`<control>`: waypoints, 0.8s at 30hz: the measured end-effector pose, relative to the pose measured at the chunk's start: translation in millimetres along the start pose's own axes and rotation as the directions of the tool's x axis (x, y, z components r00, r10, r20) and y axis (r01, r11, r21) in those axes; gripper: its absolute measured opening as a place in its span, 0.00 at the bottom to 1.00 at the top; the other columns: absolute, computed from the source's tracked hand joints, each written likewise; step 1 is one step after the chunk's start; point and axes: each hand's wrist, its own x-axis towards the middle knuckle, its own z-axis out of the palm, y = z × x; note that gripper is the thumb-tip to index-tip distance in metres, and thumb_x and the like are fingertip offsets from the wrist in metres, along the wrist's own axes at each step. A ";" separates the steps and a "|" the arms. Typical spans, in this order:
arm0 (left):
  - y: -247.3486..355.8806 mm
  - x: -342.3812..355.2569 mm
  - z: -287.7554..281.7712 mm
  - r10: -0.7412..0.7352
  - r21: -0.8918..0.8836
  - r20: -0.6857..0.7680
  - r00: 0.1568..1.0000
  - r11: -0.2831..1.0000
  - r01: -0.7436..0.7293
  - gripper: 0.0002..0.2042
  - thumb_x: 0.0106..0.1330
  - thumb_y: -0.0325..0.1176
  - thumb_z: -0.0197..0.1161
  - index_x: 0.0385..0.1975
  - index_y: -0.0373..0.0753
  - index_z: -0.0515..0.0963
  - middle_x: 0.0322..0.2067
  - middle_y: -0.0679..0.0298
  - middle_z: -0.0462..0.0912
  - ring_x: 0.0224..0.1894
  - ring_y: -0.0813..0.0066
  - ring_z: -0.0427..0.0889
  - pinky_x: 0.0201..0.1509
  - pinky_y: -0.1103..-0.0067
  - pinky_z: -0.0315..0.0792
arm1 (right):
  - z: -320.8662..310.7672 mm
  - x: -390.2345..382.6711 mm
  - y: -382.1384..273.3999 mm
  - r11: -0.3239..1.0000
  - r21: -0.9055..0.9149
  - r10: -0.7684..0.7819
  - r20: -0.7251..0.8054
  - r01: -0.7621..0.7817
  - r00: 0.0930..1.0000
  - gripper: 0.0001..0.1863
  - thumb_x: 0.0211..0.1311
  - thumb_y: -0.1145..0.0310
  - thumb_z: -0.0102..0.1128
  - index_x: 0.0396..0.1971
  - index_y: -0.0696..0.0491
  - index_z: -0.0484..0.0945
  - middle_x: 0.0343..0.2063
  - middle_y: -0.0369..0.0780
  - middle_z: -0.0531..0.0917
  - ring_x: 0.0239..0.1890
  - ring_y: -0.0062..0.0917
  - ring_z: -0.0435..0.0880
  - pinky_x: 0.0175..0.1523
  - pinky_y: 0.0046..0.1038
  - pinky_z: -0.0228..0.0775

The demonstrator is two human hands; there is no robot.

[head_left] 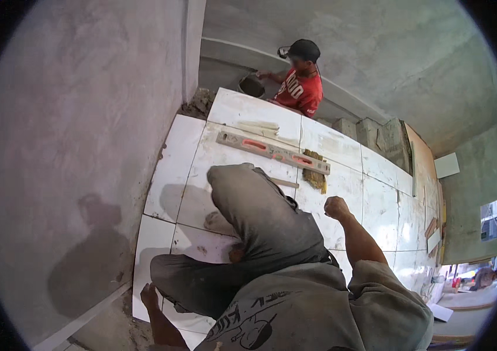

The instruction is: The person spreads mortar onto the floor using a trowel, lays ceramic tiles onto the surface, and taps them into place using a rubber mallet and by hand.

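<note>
Though our right hand [335, 207] is fisted, we can't read our left hand [149, 295].
Shifting our knee [225, 178] might jolt the spirit level [274, 153].

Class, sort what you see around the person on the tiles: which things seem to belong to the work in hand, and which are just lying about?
Likely part of the work:
- white floor tiles
- spirit level, flat on the tiles
- co-worker's bucket

Probably just lying about:
- thin stick
- brownish clump, partly hidden by the level
</note>
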 end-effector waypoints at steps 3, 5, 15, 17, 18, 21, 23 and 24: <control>-10.5 13.6 19.1 0.015 -0.298 0.032 0.999 0.954 -0.005 0.23 0.60 0.42 0.54 0.43 0.24 0.72 0.40 0.42 0.76 0.46 0.51 0.76 0.51 0.68 0.68 | -17.5 15.3 -9.2 0.981 0.137 0.142 -0.012 -0.139 0.990 0.12 0.45 0.67 0.49 0.22 0.58 0.79 0.27 0.52 0.80 0.33 0.43 0.80 0.41 0.38 0.72; -15.7 6.9 27.7 0.052 -0.455 -0.031 0.998 0.889 -0.060 0.22 0.60 0.41 0.55 0.44 0.26 0.72 0.40 0.41 0.76 0.45 0.50 0.76 0.50 0.66 0.68 | -24.1 36.3 -26.3 0.998 -0.019 0.054 -0.050 -0.056 0.997 0.12 0.45 0.67 0.49 0.21 0.58 0.79 0.25 0.52 0.80 0.30 0.43 0.80 0.40 0.38 0.72; 48.8 -25.4 19.6 -0.353 0.183 -0.052 0.934 0.916 0.357 0.30 0.60 0.47 0.54 0.60 0.38 0.59 0.58 0.37 0.56 0.61 0.44 0.57 0.62 0.64 0.55 | -12.0 174.4 -155.0 0.993 0.093 -0.081 0.116 0.070 0.990 0.15 0.50 0.67 0.47 0.37 0.56 0.73 0.37 0.50 0.78 0.42 0.43 0.77 0.47 0.41 0.69; 56.5 -26.2 33.1 -0.369 0.170 -0.076 0.926 0.911 0.376 0.31 0.61 0.47 0.54 0.61 0.39 0.57 0.59 0.36 0.53 0.61 0.43 0.56 0.63 0.64 0.55 | -5.0 192.6 -167.0 0.995 0.069 -0.078 0.163 0.068 0.983 0.17 0.49 0.68 0.49 0.41 0.56 0.72 0.40 0.50 0.75 0.45 0.42 0.75 0.48 0.40 0.68; 59.2 -26.5 39.5 -0.374 0.170 -0.097 0.922 0.907 0.385 0.31 0.61 0.47 0.54 0.61 0.39 0.56 0.59 0.36 0.52 0.61 0.43 0.55 0.63 0.64 0.55 | -1.3 201.3 -170.9 0.998 0.030 -0.057 0.168 0.052 0.984 0.19 0.49 0.70 0.50 0.44 0.56 0.71 0.43 0.50 0.73 0.48 0.41 0.73 0.50 0.39 0.68; 66.4 -30.0 48.6 -0.430 0.166 -0.130 0.893 0.879 0.447 0.32 0.60 0.47 0.54 0.63 0.41 0.54 0.60 0.36 0.49 0.62 0.42 0.54 0.63 0.65 0.54 | 14.6 219.5 -181.6 0.995 -0.057 -0.062 0.234 0.077 0.970 0.20 0.48 0.69 0.53 0.45 0.56 0.71 0.44 0.49 0.72 0.49 0.41 0.73 0.51 0.38 0.68; 72.6 -34.7 43.3 -0.349 0.079 -0.108 0.931 0.931 0.358 0.33 0.60 0.47 0.55 0.63 0.42 0.54 0.60 0.35 0.49 0.61 0.42 0.55 0.63 0.65 0.55 | 25.0 226.9 -187.3 0.994 -0.018 -0.104 0.251 0.112 0.962 0.20 0.49 0.69 0.54 0.44 0.56 0.71 0.44 0.49 0.72 0.48 0.41 0.73 0.50 0.38 0.68; 76.3 -36.5 40.4 -0.362 0.097 -0.114 0.925 0.923 0.373 0.33 0.60 0.47 0.55 0.63 0.42 0.54 0.60 0.35 0.49 0.61 0.42 0.55 0.63 0.65 0.55 | 29.0 230.9 -188.9 0.993 -0.008 -0.116 0.236 0.121 0.965 0.19 0.49 0.69 0.54 0.44 0.56 0.71 0.43 0.49 0.72 0.47 0.41 0.74 0.50 0.38 0.68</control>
